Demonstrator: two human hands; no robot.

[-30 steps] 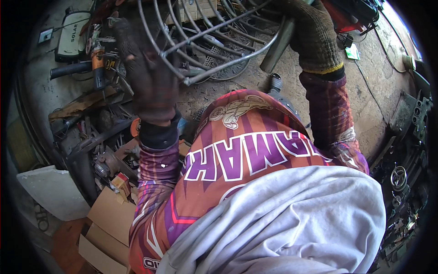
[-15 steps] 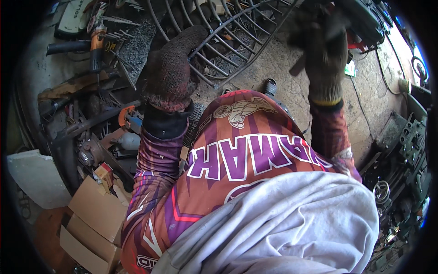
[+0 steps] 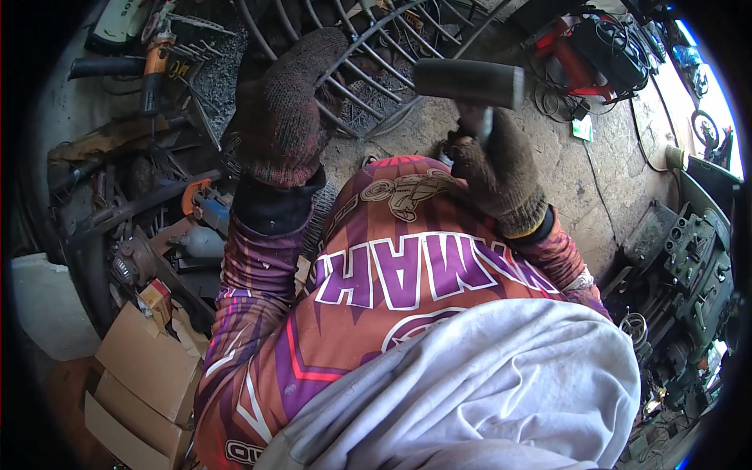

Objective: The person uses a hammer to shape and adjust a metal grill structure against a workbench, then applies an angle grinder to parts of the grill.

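Two metal things are in hand: a grey rack of curved metal rods point(image 3: 357, 41) and a hammer with a thick, dark grey cylindrical head point(image 3: 470, 82). The rack should handle as stiff and fairly springless, moderately heavy for its open build, and hardly fragile — its joints look likeliest to give. Its bare rods could be slick, but knitted gloves should grip them well; the outer corner, where ribs meet the long crossbar, seems a sound hold. The hammer is probably top-heavy and rigid, best taken by the handle, clear of the head.

The left hand, in a dark brown knitted glove point(image 3: 286, 110), is closed around the rack's near left corner, some fingertips hidden. The right hand, in a brown knitted glove with a yellow edge point(image 3: 493, 157), is wrapped about the hammer's handle.

The rack lies ahead of the person at the top of the view, over the brown, stained floor point(image 3: 603, 149); whether it rests on anything I cannot tell. Its round rods bend in a row, dull grey with faint shine, joined by a straight crossbar. The hammer head lies crosswise by the rack's right side, its flat end paler — whether they touch is unclear.
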